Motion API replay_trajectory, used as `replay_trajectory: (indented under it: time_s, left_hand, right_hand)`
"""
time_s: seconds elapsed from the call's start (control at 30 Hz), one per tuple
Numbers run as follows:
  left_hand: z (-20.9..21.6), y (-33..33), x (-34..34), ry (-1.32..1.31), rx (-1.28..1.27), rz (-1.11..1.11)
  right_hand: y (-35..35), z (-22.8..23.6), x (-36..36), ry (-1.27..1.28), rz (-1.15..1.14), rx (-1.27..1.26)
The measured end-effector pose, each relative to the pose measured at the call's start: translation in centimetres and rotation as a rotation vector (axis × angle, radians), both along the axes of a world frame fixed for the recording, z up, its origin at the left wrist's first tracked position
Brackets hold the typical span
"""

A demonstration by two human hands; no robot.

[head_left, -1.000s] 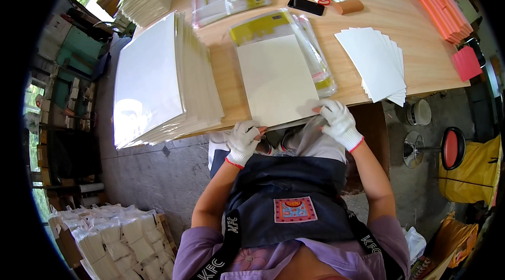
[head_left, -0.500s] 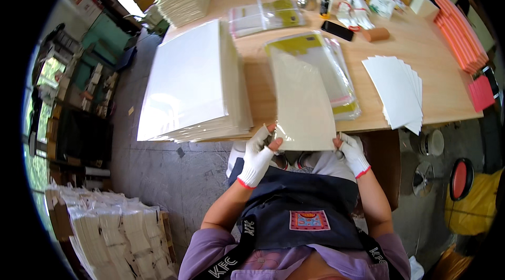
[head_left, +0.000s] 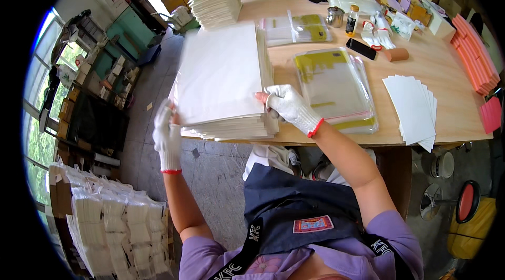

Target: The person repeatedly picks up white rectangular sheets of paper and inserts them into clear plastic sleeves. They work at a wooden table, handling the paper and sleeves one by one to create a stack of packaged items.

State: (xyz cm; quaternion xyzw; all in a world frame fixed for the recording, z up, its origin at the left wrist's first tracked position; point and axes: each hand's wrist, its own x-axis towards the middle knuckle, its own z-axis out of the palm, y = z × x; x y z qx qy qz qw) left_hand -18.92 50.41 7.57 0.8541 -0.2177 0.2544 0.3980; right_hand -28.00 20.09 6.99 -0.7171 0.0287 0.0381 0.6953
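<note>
wooden table | tall white stack | clear bags | black phone | bottle | fanned white sheets

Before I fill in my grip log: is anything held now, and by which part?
The left hand and right hand are at opposite edges of the top sheet; gripping cannot be told.

Your left hand is at the left of the white stack, your right hand at its right edge; olive-and-clear sleeves lie right of that stack.
</note>
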Motion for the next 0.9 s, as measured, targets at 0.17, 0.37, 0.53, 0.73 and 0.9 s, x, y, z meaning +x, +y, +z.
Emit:
replay_trajectory:
  time_s: [0.17, 0.37, 0.53, 0.73, 0.9]
  left_hand:
    - [-3.6, -3.4, -1.6, 0.194, -0.534, 0.037]
    - [-20.4, 1.3, -5.4, 0.334, -0.626, 0.092]
    - [-24.4, -6.3, -12.9, 0.399, -0.182, -0.164]
    - [-16.7, -19.1, -13.4, 0.036, 0.142, -0.778]
    - [-13.3, -25.6, -10.9, -0.041, 0.256, -0.743]
  right_hand:
    - [-3.1, -2.9, -3.6, -0.124, -0.159, 0.279]
    - [-13.7, -16.7, -17.5, -0.141, -0.975, -0.045]
    - [-22.9, -19.3, -29.5, 0.067, -1.606, 0.177]
    - [-27.4, -19.7, -30.5, 0.243, -1.429, 0.382]
    - [-27.2, -22.4, -31.5, 0.09, -1.241, 0.803]
